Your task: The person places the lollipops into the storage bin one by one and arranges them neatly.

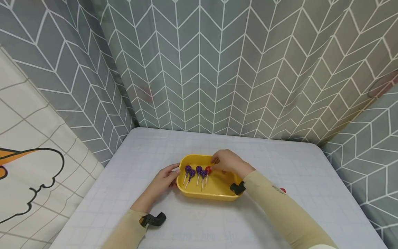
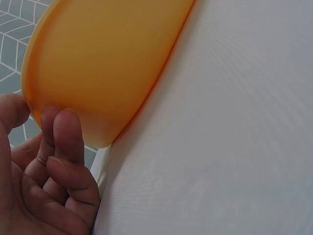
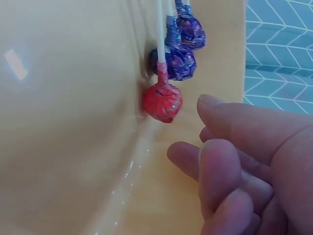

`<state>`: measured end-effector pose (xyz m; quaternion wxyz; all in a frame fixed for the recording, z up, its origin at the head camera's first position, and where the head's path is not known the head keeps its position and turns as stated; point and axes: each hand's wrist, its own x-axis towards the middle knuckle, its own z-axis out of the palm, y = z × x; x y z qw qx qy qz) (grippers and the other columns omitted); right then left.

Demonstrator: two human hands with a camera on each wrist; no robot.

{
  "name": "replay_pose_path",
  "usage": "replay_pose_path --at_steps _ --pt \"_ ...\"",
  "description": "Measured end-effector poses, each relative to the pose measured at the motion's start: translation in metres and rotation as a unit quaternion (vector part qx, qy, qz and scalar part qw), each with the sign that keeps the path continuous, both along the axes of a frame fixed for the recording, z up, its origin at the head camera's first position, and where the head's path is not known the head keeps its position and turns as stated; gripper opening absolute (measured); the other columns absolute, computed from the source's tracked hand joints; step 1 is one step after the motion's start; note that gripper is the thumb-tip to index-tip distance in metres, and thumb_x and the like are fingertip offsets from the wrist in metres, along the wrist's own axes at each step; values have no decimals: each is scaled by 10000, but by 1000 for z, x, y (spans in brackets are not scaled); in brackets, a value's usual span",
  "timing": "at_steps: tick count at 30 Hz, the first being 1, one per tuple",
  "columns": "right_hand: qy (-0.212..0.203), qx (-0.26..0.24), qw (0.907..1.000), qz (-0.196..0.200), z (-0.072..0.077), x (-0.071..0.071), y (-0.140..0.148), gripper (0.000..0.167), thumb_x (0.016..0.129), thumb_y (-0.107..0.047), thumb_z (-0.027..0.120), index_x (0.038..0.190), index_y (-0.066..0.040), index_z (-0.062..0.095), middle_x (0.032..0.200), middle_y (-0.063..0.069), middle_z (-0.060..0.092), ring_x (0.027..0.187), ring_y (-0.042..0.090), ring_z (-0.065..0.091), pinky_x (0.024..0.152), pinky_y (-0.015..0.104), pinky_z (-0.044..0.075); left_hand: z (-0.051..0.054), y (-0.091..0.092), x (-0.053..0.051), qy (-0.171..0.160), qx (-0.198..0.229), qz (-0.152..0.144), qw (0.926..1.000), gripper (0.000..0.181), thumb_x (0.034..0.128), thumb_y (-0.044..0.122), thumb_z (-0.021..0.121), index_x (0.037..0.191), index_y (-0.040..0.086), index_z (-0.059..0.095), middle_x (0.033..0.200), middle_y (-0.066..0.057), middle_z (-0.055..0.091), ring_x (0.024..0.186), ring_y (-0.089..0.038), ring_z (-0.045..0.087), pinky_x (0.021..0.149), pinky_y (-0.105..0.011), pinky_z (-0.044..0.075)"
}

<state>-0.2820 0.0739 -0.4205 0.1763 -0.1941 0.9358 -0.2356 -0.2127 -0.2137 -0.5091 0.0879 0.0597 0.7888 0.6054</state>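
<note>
A yellow tray [image 1: 208, 195] with raised walls lies on the table. My left hand [image 1: 162, 180] grips its left end, thumb at the rim and fingers against the outer wall in the left wrist view. Inside, toward the left half, several purple lollipops [image 1: 198, 169] lie with their white sticks pointing toward me. To their right is a red lollipop [image 3: 164, 100], head against the far wall. My right hand [image 1: 229, 161] hovers over the tray's far side, beside that red head. In the right wrist view its fingers are loosely bent, apart from the candy, with nothing between them.
Another red thing [image 1: 282, 190], mostly hidden by the right sleeve [image 1: 280, 204], lies on the table right of the tray. The white-clothed table [image 1: 155, 145] meets patterned curtains [image 1: 199, 69] at the back and sides. Each wrist wears a black device [image 1: 153, 219].
</note>
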Motion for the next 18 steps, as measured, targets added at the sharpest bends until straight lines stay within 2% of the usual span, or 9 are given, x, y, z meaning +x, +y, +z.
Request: replay_pose_path --at_steps 7,12,18 --pt "37 -266 9996 -52 10 5 4 252 878 -199 770 1097 -82 727 944 21 697 636 213 648 576 273 530 -1 0 0 -26 23 42 10000 514 992 427 580 1434 174 508 848 -99 679 698 -254 601 624 -318 505" --pt "92 -511 9986 -105 15 8 9 279 884 -224 766 1124 -88 727 987 12 704 675 219 649 593 283 537 2 2 1 -85 43 48 9999 489 1020 362 555 1449 138 487 863 -116 681 713 -273 600 632 -333 502" --pt "260 -777 9966 -94 13 5 18 310 884 -262 766 1144 -99 722 1019 -7 696 717 196 659 606 280 544 24 6 11 -113 27 -1 9999 461 1035 281 541 1445 78 482 855 -140 676 712 -309 597 634 -347 495"
